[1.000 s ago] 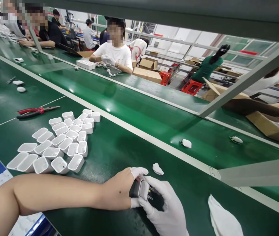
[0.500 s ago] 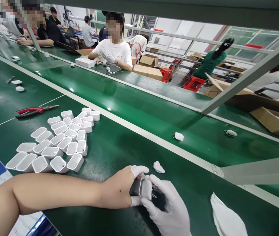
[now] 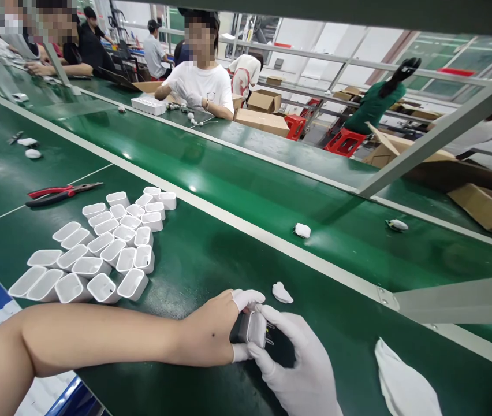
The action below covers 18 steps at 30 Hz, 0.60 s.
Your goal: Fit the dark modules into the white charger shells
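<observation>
A small white housing (image 3: 255,329) with thin wires at its right side is held between both hands, low and right of centre. My left hand (image 3: 211,330), with white covers on its fingertips, grips it from the left, thumb below and fingers above. From the right, my right hand (image 3: 300,358) in a white glove pinches its near and far edges. A crumpled white piece (image 3: 282,293) lies just beyond the hands. Several open white cups (image 3: 92,267) stand grouped on the green table (image 3: 194,266) at the left.
Red-handled pliers (image 3: 64,193) lie behind the cups. A white glove or cloth (image 3: 406,381) is at the lower right. Beyond a pale rail (image 3: 228,215), small white parts (image 3: 302,230) sit on a green belt. A person in white (image 3: 207,86) works opposite.
The small white parts on the belt have shifted left. Both hands keep nearly the same place and hold on the housing. The view has tilted slightly.
</observation>
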{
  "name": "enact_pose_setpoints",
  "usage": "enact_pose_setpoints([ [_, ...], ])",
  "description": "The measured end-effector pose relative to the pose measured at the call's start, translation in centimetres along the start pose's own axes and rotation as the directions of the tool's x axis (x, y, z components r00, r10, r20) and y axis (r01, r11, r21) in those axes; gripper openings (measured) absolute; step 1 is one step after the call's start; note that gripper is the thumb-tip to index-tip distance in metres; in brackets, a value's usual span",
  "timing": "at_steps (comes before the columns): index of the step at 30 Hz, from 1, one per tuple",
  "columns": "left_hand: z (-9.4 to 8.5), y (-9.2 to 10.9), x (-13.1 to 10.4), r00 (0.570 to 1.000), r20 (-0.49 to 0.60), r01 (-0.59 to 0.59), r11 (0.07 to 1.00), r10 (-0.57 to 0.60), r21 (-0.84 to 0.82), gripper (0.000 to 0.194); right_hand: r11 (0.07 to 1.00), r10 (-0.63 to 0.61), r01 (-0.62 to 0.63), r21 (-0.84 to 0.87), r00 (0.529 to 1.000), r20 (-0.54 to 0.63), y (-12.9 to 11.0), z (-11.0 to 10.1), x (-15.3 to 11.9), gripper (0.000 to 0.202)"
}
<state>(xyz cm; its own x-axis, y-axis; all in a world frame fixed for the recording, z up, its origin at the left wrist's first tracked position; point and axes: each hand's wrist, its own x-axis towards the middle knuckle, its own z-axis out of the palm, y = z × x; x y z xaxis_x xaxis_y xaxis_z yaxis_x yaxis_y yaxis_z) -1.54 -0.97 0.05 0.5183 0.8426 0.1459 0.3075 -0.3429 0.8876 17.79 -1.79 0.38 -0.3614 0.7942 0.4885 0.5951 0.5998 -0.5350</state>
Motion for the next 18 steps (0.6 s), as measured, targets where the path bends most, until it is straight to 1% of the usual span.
enact_pose_setpoints([
  [3,0.03,-0.13,0.06,1.0,0.013,-0.009,1.0,0.009,0.017,0.064,0.994,-0.078,0.077,-0.078,0.997,-0.013,-0.07,-0.2,0.18,0.034],
  [7,0.04,-0.12,0.05,1.0,0.02,-0.011,0.999,0.01,0.031,0.063,0.994,-0.1,0.099,-0.05,0.995,-0.018,-0.18,-0.1,0.39,0.032],
  [12,0.07,-0.16,0.01,0.999,0.008,-0.031,0.999,0.031,0.041,0.066,0.974,-0.217,0.214,-0.078,0.976,-0.033,0.18,0.0,0.52,0.036],
  [14,0.06,-0.18,0.01,1.0,0.01,-0.03,0.999,0.029,0.042,0.066,0.97,-0.228,0.225,-0.086,0.973,-0.025,0.28,-0.1,0.52,0.033],
  [18,-0.04,-0.04,-0.04,1.0,0.017,-0.005,0.999,0.005,0.039,0.067,0.98,-0.193,0.191,-0.062,0.981,-0.028,0.01,-0.42,0.61,0.03],
])
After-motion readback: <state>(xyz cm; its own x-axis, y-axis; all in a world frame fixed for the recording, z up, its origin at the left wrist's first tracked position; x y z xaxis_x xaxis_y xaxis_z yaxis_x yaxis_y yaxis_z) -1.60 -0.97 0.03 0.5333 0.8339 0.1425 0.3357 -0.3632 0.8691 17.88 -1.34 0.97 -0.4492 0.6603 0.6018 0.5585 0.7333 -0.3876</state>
